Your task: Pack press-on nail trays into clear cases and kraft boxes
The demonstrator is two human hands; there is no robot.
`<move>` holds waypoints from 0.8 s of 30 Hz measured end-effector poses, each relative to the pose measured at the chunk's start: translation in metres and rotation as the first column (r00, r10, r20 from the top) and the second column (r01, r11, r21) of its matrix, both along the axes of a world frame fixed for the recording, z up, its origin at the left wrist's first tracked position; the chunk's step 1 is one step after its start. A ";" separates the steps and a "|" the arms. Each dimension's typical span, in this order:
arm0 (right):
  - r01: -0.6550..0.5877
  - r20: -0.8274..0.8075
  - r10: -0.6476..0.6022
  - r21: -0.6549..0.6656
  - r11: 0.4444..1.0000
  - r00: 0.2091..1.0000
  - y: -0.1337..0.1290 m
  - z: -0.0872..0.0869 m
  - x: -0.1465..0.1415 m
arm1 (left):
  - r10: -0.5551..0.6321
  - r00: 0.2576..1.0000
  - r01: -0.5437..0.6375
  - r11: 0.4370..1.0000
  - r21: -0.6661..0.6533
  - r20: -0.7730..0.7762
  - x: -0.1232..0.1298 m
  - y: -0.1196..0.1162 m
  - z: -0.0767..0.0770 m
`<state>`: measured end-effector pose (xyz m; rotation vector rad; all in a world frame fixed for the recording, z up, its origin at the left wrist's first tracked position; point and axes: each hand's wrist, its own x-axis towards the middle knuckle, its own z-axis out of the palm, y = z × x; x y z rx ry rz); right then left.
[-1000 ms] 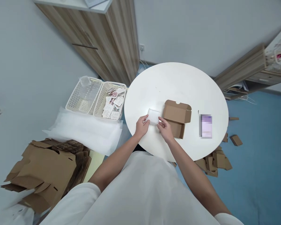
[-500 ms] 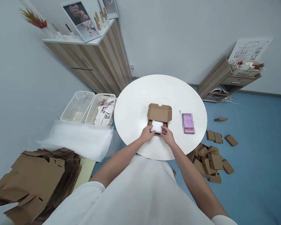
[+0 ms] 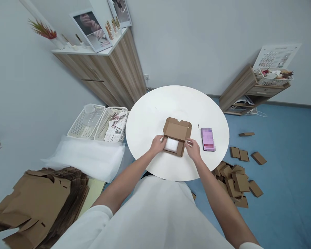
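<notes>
A small brown cardboard box (image 3: 180, 149) lies on the white round table (image 3: 147, 114) with its lid (image 3: 177, 130) raised at the far side. Inside, toward the left, rests a white wrapped packet (image 3: 171, 145); bare cardboard shows to its right. My left hand (image 3: 158, 144) pinches the box's left side near the lid fold, thumb toward the inside. At the opposite side, my right hand (image 3: 192, 149) has its fingers closed at the right edge by the side flap. Neither hand holds the packet.
A phone (image 3: 208, 139) with a blurred purple screen lies on the table's right. White baskets (image 3: 86, 121), one with paper cards, stand left, near white wrapping sheets (image 3: 85, 155) and stacked flat cardboard (image 3: 41, 204). Several small boxes (image 3: 234, 181) are piled on the blue floor at right.
Both hands have let go of the white packet and moved apart to the box's sides. The packet now sits lower and farther left inside, and the box is turned slightly.
</notes>
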<state>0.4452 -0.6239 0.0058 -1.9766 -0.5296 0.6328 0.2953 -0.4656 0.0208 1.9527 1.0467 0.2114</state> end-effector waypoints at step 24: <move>-0.095 -0.400 0.123 0.090 0.991 0.908 0.041 0.019 0.050 | 0.104 0.982 0.001 0.829 -0.560 0.155 0.018 0.058 0.012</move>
